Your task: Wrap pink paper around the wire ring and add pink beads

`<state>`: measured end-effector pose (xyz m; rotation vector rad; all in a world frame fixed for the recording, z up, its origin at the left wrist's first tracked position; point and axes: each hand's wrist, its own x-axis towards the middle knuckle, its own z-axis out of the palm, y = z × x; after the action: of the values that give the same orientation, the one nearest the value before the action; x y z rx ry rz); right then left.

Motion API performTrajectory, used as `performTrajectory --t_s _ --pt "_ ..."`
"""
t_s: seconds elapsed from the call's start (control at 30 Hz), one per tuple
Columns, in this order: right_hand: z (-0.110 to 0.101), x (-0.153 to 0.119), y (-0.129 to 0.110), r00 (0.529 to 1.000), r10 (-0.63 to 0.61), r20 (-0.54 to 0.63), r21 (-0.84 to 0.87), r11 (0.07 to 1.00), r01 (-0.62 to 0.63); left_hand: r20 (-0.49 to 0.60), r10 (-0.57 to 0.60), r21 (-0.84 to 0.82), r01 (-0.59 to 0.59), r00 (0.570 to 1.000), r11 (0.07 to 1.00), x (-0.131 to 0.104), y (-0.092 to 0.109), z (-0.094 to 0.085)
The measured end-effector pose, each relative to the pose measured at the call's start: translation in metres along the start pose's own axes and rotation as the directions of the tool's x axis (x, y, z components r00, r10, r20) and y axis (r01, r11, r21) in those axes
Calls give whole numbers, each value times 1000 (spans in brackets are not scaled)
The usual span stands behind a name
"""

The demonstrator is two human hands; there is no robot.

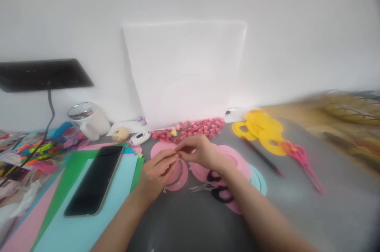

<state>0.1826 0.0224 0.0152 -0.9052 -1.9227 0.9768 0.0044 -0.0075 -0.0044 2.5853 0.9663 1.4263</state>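
My left hand (pixel 156 175) and my right hand (pixel 200 151) meet at the fingertips over the grey table. Both are closed in a pinch, and whatever lies between the fingers is too small and hidden to make out. Beneath them are pink paper circles (pixel 182 180), some cut into curved strips. Black-handled scissors (pixel 204 187) lie under my right forearm, blades pointing left, partly over more pink paper circles (pixel 242 165). Just beyond my fingers sits a cluster of small pink rolled paper coils (pixel 202 126).
Left: a phone (pixel 95 180) on coloured paper sheets (pixel 126 192), a white mug (pixel 96 121), and a small white device (pixel 140 137). Right: yellow paper rings (pixel 263 125), a dark pencil (pixel 263 156), pink scissors (pixel 304 161), and blue paper (pixel 259 182). A white board (pixel 187 74) leans on the wall.
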Motion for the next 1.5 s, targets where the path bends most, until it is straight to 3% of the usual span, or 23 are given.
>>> performTrajectory --t_s 0.13,0.33,0.67,0.93,1.23,1.5 --pt "0 0 3 995 -94 -22 -103 990 92 18 3 -4 -3 1000 1000 0 1 0" --pt "-4 -2 5 998 -68 10 -50 996 69 13 7 14 -7 1000 1000 -1 1 0" --pt "3 1 1 992 -117 -47 -127 986 110 -17 -17 35 17 1000 999 0 0 1" --pt "-2 -1 -3 1000 -5 1 55 998 5 -24 -17 24 18 1000 1000 -1 2 0" --pt "5 0 -1 998 2 -68 82 997 3 -46 -14 16 15 999 1000 0 2 0" --pt "2 -1 -3 997 59 -44 133 990 -53 -46 -13 13 14 999 1000 1 3 -1"
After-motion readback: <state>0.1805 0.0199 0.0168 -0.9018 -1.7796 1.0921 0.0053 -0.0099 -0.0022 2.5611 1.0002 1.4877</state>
